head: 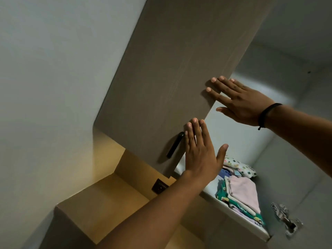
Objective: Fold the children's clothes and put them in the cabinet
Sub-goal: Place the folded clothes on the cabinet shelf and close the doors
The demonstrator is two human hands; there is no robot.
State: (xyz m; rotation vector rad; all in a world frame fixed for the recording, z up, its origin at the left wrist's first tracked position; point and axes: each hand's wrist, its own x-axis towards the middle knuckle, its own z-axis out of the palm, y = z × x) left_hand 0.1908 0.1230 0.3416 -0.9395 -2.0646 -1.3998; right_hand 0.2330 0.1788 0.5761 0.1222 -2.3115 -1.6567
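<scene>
Pressing flat against the cabinet door [158, 83] at frame centre, the left hand [201, 155] and right hand [240, 103] were spread and empty, while folded children's clothes [240, 191] already lay shelved at lower right, leaving seemingly only closing.

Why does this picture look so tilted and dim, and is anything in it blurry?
Head view: the wide-angle lens bends and slants the cabinet door; light is dim and greyish, with a warm yellow patch at lower left; both hands, left hand and right hand, look fairly sharp; the folded clothes stay readable; the hinge is slightly soft.
</scene>
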